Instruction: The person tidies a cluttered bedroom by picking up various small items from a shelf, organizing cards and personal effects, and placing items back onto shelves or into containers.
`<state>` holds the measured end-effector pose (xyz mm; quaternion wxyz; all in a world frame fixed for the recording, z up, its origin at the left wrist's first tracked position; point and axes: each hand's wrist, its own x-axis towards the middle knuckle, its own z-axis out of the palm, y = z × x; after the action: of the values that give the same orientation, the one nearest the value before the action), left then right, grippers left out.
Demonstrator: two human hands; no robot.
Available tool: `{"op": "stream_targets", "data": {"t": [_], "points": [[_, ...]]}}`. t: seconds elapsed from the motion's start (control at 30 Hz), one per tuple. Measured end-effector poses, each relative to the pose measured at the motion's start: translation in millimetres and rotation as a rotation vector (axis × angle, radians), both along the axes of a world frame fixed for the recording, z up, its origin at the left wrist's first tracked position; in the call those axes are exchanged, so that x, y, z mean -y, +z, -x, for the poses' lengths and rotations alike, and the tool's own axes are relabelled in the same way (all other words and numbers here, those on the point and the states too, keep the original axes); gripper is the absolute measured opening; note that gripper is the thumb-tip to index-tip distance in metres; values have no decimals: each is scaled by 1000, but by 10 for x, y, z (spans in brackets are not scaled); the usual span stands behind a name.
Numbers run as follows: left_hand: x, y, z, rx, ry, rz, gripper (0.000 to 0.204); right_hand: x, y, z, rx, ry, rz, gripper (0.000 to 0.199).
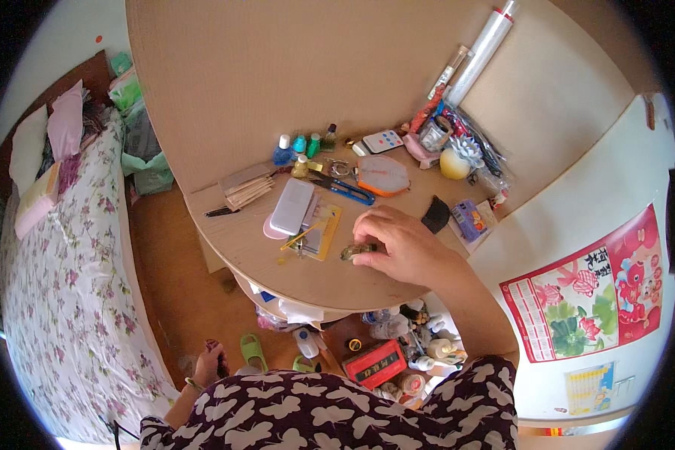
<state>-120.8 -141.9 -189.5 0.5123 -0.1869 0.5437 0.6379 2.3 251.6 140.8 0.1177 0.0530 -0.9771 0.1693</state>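
My right hand is over the front part of the curved tabletop, its thumb and fingers pinching a small greenish, glassy object too small to name exactly. Down beside my body, my left hand is closed around something dark that I cannot make out. Left of the pinched object lie a yellow card, a yellow stick and a pale flat case. A black wedge-shaped piece lies to the right of my right hand.
Small bottles, a blue-handled pair of snips, an orange-rimmed pouch, a white remote and wooden sticks crowd the back. Below are a red box and green slippers. A bed stands left.
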Motion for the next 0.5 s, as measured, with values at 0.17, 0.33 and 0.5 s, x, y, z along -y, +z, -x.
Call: {"op": "stream_targets", "data": {"t": [0.17,0.33,0.5], "points": [[-48,48,-49,-20,-68,17,22,-319,159,225,-56,-212,263,17],[21,-18,-111,-58,-75,12,22,-670,217,783,-143,-360,-35,17],[77,60,-88,-183,-96,54,23,-653,126,1106,-64,-331,-143,21]]}}
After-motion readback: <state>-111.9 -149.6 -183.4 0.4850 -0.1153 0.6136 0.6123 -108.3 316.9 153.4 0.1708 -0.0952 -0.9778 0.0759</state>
